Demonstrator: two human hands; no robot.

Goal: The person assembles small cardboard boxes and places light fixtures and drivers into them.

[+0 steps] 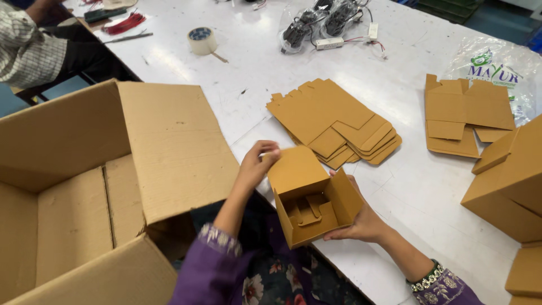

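We grasp the small open carton (pixel 309 200): left hand (pixel 257 164) pinches its 11 o'clock flap, right hand (pixel 361 223) cups its 4 o'clock side.

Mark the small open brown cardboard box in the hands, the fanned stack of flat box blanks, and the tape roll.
Small open brown cardboard box (pixel 311 199), head view, inner side wall.
Fanned stack of flat brown cardboard blanks (pixel 327 116), head view, top sheet.
Pale tape roll (pixel 201 41), head view, outer rim.

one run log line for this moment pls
left hand: pinching flap of small carton | right hand: cupping small carton underneath | carton: open, over table edge | nearby: flat blanks, big box
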